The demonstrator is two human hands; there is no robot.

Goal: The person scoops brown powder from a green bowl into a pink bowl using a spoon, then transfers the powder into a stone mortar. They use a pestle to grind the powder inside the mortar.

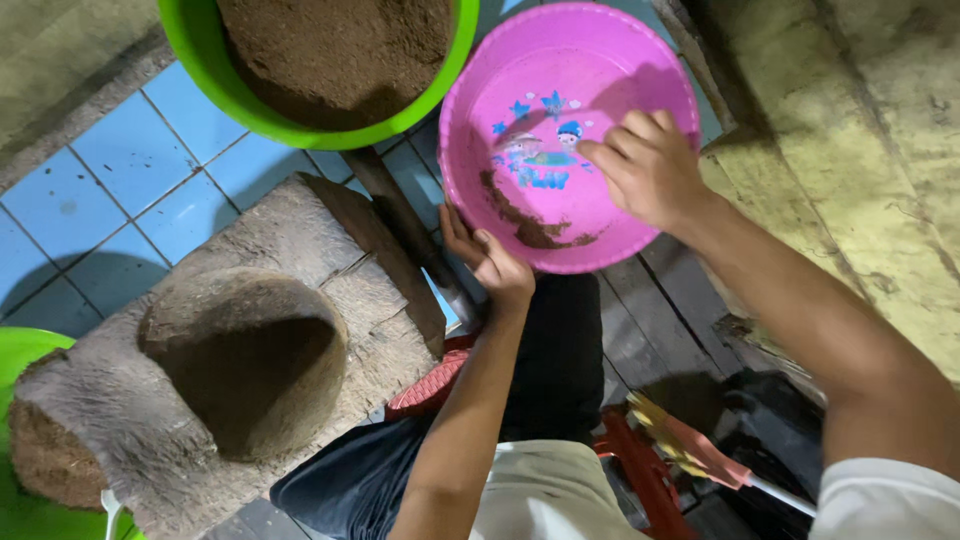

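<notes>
Pink plastic basin (560,95) tilted toward the camera above the lap, printed with a small cartoon in blue at its floor and smeared with a thin arc of brown powder (525,225) low on the inner wall. Left hand (485,260) cupped under the near rim, thumb hooked over the edge and fingers closed on the outside, taking the weight. Right hand (645,165) inside the basin, fingers bunched and curled together against the wall, apparently brushing at the powder; impossible to tell whether anything is pinched between them. Probably light and thin-walled, so likely to flex if squeezed mid-wall; smooth and a little slick where dusted. Best gripped at the rolled rim, which looks the stiffest part, with a second hold on the far rim if lifted clear. Green tub (200,50) heaped with the same brown powder just beyond, on blue tiles (120,160). Hollowed stone mortar (250,350) on a worn wooden block (330,240) to the left
</notes>
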